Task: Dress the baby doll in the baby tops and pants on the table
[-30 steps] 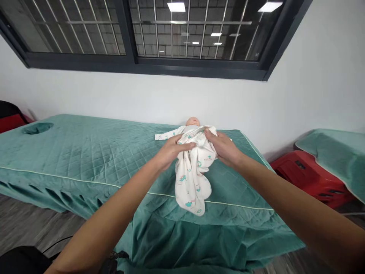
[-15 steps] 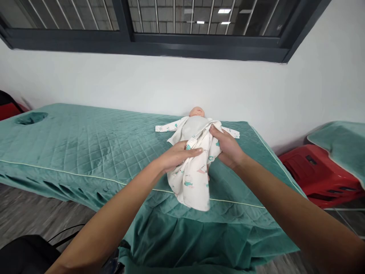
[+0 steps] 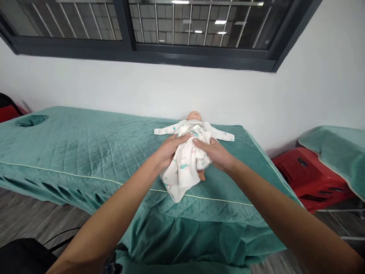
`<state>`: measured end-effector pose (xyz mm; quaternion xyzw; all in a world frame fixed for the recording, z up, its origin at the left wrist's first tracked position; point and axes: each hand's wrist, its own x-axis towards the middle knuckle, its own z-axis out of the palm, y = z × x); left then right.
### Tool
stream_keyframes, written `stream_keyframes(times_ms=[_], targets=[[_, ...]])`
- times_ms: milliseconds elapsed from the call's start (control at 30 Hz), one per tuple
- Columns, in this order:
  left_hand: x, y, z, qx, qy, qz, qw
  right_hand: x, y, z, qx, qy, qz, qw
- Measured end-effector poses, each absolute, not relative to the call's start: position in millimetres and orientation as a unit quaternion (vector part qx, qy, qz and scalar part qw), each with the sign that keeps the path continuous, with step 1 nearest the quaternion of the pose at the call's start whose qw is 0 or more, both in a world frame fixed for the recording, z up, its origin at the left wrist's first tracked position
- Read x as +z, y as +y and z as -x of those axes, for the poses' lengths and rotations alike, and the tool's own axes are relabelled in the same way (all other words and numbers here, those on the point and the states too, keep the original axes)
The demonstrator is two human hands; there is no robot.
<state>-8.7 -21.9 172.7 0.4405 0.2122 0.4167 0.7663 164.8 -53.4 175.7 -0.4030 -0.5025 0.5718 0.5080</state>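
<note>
In the middle of the frame, our left hand [image 3: 169, 149] and right hand [image 3: 219, 153] hold the doll [image 3: 194, 115]'s white clothes [image 3: 185, 163] in their fingers.

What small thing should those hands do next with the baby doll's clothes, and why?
Probably ease apart to smooth the patterned baby garment: the left hand and right hand hold it bunched over the baby doll, its lower part hangs in folds, and what looks like a foot sticks out beside it.

Hands [image 3: 169, 149] on white printed garment [image 3: 184, 167]
</note>
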Motion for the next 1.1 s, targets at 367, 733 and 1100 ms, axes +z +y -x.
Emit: stream_keyframes(times_ms=[367,733,1100], targets=[[205,-31,15,0.367,0.171,-0.502,0.764,220,-67,-175,0.606,-0.495,0.322,0.533],[183,-21,-29,0.3,0.279,-0.486,0.772,165,-75,-213,0.577,-0.522,0.469,0.418],[130,-22,-29,0.045,0.384,-0.805,0.45,68,-101,-223,0.502,-0.443,0.59,0.451]])
